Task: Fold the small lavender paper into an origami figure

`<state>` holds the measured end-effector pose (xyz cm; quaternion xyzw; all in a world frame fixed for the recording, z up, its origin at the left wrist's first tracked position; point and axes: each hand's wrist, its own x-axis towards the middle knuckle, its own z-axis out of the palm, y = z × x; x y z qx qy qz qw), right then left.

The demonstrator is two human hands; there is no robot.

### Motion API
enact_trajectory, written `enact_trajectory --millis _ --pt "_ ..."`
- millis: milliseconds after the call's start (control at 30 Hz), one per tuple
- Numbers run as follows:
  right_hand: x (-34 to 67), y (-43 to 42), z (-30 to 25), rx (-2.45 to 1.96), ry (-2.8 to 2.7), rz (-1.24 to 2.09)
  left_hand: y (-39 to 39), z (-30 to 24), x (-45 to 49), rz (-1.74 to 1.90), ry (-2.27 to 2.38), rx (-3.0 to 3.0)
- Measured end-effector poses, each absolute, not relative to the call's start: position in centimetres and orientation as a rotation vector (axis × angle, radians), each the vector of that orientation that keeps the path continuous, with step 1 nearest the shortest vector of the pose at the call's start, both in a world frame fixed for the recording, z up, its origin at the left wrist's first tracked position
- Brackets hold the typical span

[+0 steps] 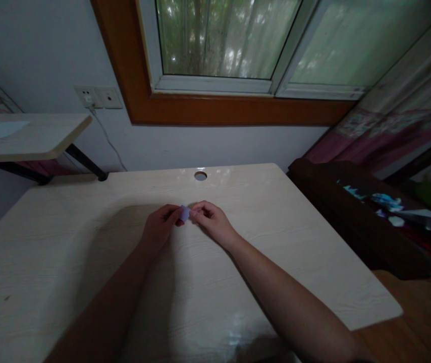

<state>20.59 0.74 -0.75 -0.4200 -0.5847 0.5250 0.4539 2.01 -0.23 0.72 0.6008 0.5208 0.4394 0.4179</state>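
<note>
Pinching purple piece [184, 214] between left grip [158, 223] and right grip [212, 222]; desk hole [200, 176] beyond, raised shelf [52, 132] left.

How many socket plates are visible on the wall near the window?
2: the left plate, with a cable plugged in, and the right plate beside it, both left of the window frame. Others may be hidden behind the shelf.

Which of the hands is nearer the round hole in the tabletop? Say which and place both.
Right. The right hand is on the near side of the round hole, almost straight in front; the left hand is also on the near side, but farther left.
</note>
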Motion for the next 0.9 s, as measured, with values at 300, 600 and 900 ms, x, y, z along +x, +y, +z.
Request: enact_trajectory --millis 300,600,900 --pt "20.8 0.9 -1.1 -0.986 -1.421 1.351 0.1 -0.5 1.8 1.052 1.259 1.614" --pt "20.9 0.7 -0.7 -1.011 -1.435 1.31 0.2 -0.7 1.8 1.094 1.241 1.575" --pt "20.9 0.8 -1.2 -1.014 -1.408 1.273 0.3 -0.7 1.7 1.066 1.259 1.521"
